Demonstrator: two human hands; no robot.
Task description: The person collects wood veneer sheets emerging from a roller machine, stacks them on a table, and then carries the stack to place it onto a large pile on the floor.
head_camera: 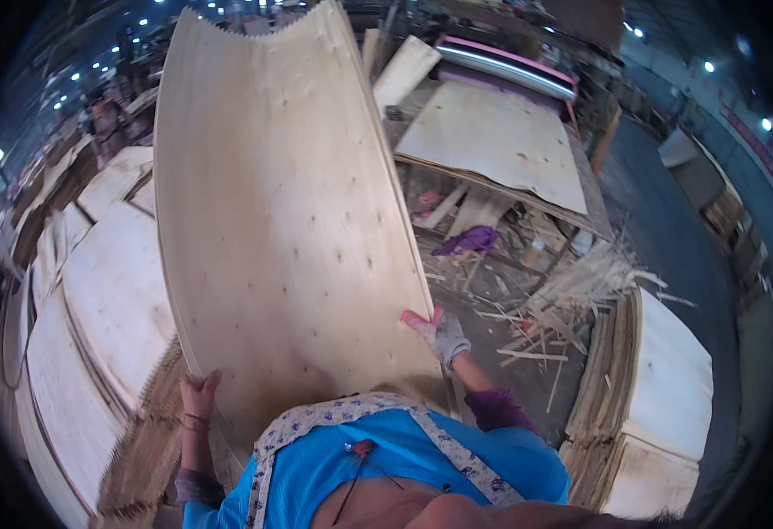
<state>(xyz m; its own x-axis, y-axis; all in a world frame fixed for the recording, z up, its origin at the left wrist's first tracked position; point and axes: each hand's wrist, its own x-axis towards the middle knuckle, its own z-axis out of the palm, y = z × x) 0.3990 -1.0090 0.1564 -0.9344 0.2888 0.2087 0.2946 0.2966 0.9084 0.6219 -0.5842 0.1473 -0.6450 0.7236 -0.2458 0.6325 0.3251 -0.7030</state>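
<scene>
A long, thin sheet of wood veneer [274,218] stretches out from my body, its far end jagged and bowed. Small dark knots dot its pale face. My left hand [199,397], bare, grips the left edge close to my waist. On the right edge, my right hand [438,330] holds on in a white and pink work glove, thumb over the top face. The fingers of both hands are partly hidden by the sheet's edges. The near end of the veneer meets my apron [347,410].
Stacked veneer [115,291] rises at the left, and another stack [671,370] stands at the right. A sheet lies on a worktable [598,211] before a machine roller [505,66]. Wood scraps [558,297] and a purple cloth [469,241] lie beyond my right hand. A person [105,125] stands far left.
</scene>
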